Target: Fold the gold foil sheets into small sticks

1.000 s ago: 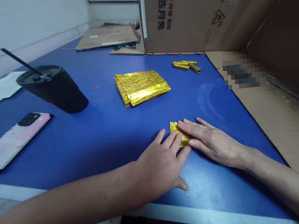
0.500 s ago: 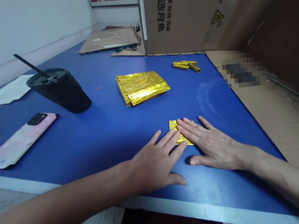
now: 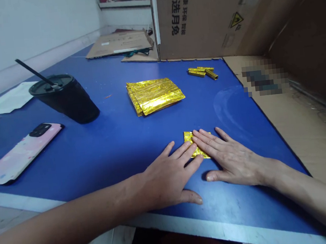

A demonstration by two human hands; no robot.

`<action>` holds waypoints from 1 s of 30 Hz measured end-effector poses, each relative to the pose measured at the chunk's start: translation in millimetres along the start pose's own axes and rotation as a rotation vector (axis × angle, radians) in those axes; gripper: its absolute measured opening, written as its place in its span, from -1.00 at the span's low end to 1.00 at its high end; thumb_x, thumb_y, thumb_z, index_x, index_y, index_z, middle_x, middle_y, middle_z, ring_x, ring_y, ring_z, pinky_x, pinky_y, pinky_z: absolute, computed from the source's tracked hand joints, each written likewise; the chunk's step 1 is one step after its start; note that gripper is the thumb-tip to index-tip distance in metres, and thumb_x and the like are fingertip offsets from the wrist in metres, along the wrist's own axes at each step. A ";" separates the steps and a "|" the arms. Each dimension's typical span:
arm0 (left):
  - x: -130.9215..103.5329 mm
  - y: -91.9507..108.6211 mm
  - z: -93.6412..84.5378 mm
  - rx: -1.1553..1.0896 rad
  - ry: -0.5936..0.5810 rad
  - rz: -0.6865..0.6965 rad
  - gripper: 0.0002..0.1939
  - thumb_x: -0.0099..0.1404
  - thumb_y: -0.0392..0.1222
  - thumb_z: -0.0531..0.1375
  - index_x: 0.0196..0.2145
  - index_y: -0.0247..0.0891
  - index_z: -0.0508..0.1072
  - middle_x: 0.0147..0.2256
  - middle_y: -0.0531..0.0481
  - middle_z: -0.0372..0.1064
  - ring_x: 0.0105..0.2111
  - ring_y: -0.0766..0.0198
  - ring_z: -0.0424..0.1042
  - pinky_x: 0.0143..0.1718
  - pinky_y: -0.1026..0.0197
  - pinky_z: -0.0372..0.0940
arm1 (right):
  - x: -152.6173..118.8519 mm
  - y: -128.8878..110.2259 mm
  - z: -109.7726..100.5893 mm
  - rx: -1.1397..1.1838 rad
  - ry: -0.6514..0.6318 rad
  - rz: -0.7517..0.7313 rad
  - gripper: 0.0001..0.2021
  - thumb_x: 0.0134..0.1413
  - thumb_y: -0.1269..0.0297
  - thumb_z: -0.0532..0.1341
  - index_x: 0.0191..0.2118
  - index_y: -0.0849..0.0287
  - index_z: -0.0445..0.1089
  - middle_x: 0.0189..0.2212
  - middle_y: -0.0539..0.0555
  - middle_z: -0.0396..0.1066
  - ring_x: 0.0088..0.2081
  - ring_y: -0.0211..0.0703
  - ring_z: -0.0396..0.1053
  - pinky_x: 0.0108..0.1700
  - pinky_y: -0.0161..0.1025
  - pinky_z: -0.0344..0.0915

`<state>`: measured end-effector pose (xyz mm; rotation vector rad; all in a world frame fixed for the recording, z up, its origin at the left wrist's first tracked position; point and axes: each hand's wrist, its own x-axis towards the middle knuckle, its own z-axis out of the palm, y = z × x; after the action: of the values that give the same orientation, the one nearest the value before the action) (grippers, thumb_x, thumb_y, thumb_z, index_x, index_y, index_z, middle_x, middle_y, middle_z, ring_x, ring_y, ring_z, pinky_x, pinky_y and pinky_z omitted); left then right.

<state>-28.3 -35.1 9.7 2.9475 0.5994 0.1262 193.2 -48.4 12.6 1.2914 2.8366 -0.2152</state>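
The left hand (image 3: 169, 181) has its fingers spread, some tips on the foil (image 3: 188, 136); the right hand (image 3: 238, 160) lies across it, middle fingers together, thumb apart. The foil lies toward the near edge of the counter (image 3: 118, 142), the stack (image 3: 158, 94) beyond, the strips (image 3: 197, 72) near the far right corner.
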 end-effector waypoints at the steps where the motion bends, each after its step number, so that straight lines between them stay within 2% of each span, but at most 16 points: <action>1: 0.8 0.5 -1.0 0.001 0.000 0.000 -0.15 0.10 0.38 -0.14 0.13 -0.35 0.03 0.16 -0.33 -0.09 0.17 -0.04 -0.13 0.08 -0.15 -0.15 | -0.4 0.6 -2.5 0.038 -0.003 0.009 -0.12 -0.06 -0.25 -0.06 0.25 0.21 -0.37 0.23 0.24 -0.30 0.22 0.10 -0.30 0.14 0.23 -0.31; 4: 3.0 1.9 -3.5 0.008 -0.009 -0.003 -0.13 0.07 0.40 -0.12 0.11 -0.36 0.07 0.14 -0.37 -0.05 0.16 -0.07 -0.10 0.06 -0.16 -0.13 | -0.8 1.5 -13.5 0.204 0.026 0.033 -0.14 -0.01 -0.21 -0.09 0.24 0.22 -0.44 0.23 0.25 -0.28 0.22 0.07 -0.26 0.14 0.21 -0.26; 7: 4.3 2.1 -4.7 0.011 -0.012 -0.004 -0.13 0.05 0.39 -0.07 0.10 -0.36 0.07 0.14 -0.38 -0.06 0.16 -0.10 -0.11 0.06 -0.17 -0.13 | 3.5 -2.8 -23.5 0.297 0.065 0.010 -0.21 0.03 -0.18 -0.12 0.25 0.21 -0.36 0.23 0.22 -0.27 0.22 0.03 -0.26 0.15 0.18 -0.28; 11: 4.5 1.1 -3.3 -0.028 0.009 0.004 -0.12 0.03 0.40 -0.05 0.11 -0.34 0.08 0.13 -0.34 -0.03 0.14 -0.12 -0.08 0.06 -0.18 -0.15 | 16.9 -13.0 -25.3 0.295 -0.012 -0.088 -0.21 0.01 -0.20 -0.09 0.23 0.25 -0.19 0.21 0.25 -0.18 0.21 0.00 -0.20 0.17 0.15 -0.37; 13: 4.3 1.2 -2.3 -0.047 0.018 -0.005 -0.13 0.04 0.39 -0.05 0.11 -0.32 0.07 0.11 -0.32 0.01 0.13 -0.11 -0.05 0.06 -0.19 -0.14 | 23.0 -14.2 -22.6 0.283 -0.032 -0.088 -0.23 0.02 -0.19 -0.09 0.22 0.27 -0.15 0.20 0.27 -0.14 0.21 0.00 -0.16 0.17 0.15 -0.39; 17: 3.8 2.7 -1.7 -0.048 -0.001 -0.005 -0.13 0.04 0.39 -0.05 0.11 -0.34 0.09 0.13 -0.36 -0.05 0.15 -0.14 -0.11 0.06 -0.22 -0.16 | 29.6 -8.9 -18.4 0.223 -0.046 -0.053 -0.29 0.08 -0.13 -0.11 0.21 0.27 -0.12 0.19 0.26 -0.10 0.20 -0.02 -0.15 0.17 0.15 -0.37; 24: -1.0 4.0 1.7 -0.086 -0.001 -0.020 -0.05 0.02 0.42 -0.08 0.16 -0.36 -0.02 0.18 -0.37 -0.18 0.18 -0.12 -0.22 0.09 -0.20 -0.22 | 30.0 -6.7 -13.9 0.129 -0.047 -0.038 -0.29 0.09 -0.12 -0.15 0.23 0.26 -0.22 0.22 0.23 -0.24 0.23 -0.03 -0.29 0.16 0.17 -0.34; 30: -1.0 11.9 0.4 0.001 0.036 -0.061 -0.12 0.04 0.40 -0.09 0.10 -0.37 0.12 0.14 -0.33 -0.04 0.18 -0.09 -0.19 0.09 -0.23 -0.29 | 28.7 -4.9 -8.8 0.107 -0.030 -0.058 -0.28 0.09 -0.12 -0.13 0.24 0.23 -0.33 0.23 0.22 -0.28 0.23 -0.03 -0.33 0.16 0.17 -0.34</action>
<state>-24.6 -46.4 11.0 2.9298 0.6934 0.1730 171.0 -28.8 19.8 1.2136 2.8757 -0.3894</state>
